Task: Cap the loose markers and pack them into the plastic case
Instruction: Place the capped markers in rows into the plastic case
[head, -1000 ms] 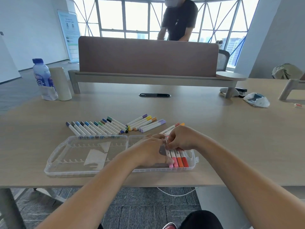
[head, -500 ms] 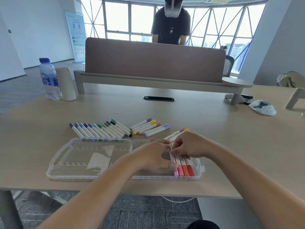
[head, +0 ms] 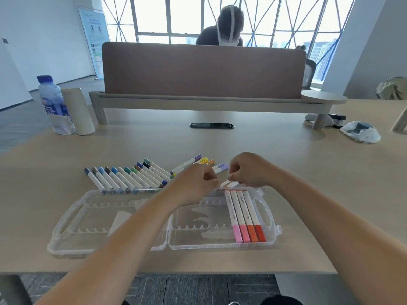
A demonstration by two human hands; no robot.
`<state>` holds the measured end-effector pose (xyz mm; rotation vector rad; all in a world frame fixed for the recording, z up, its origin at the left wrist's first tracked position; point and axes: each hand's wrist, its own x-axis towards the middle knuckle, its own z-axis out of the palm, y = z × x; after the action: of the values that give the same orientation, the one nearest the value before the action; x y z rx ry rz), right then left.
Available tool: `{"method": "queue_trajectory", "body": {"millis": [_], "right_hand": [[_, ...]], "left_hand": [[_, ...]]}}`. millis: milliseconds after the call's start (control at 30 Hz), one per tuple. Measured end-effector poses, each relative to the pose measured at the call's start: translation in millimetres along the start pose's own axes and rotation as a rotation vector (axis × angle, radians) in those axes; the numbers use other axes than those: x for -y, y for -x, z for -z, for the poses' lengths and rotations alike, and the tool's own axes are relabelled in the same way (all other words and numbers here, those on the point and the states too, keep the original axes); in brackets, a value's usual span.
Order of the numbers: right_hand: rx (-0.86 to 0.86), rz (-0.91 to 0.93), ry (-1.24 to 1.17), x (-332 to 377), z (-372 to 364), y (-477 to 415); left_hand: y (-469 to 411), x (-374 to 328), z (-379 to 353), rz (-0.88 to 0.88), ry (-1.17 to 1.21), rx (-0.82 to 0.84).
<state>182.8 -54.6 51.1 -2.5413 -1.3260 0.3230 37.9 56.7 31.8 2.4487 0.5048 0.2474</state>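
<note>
A clear plastic case [head: 72, 219] lies open on the table in front of me. Several capped markers [head: 244, 216] with pink, orange and red caps sit side by side in its right half. A row of loose markers [head: 130, 177] in blue, brown and green lies behind the case, with a few purple and yellow ones [head: 198, 161] further right. My right hand [head: 248, 170] pinches a white marker [head: 230, 184] above the case's back rim. My left hand [head: 196, 183] is closed at that marker's left end; what it grips is hidden.
A water bottle [head: 52, 100] and a paper roll [head: 78, 111] stand at the far left. A black flat object [head: 211, 125] lies mid-table. A brown divider [head: 202, 69] crosses the back, with a person behind it. A crumpled white item [head: 361, 134] sits far right.
Both hands have lifted off the packed markers in the case's right half and moved back above its rear rim, now holding one white marker between them. The camera has moved closer.
</note>
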Motion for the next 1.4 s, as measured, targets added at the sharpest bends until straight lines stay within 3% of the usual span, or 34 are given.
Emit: {"method": "queue_trajectory", "body": {"millis": [100,233,533,767,1133,1300,1400], "right_hand": [[-0.052,-0.015,0.167,-4,-1,-10],[0.032,-0.110,0.329,-3,-4,-19],[0.095,-0.081,0.304,5,-15,-35],[-0.013,-0.015,0.318,8,-24,-39],[-0.076,0.249,0.412,7,-14,-35],[-0.201,0.194,0.415,15,5,-21],[-0.193,0.060,0.192,26,14,-6]], "left_hand": [[-4,4,0,0.000,-0.024,-0.010],[-9,9,1,0.017,-0.032,0.005],[-16,18,-1,0.020,0.002,-0.036],[-16,22,3,0.017,-0.008,-0.088],[-8,18,9,-0.007,0.009,-0.101],[1,20,15,0.035,-0.017,-0.123],[9,16,14,0.058,-0.020,-0.119]]}}
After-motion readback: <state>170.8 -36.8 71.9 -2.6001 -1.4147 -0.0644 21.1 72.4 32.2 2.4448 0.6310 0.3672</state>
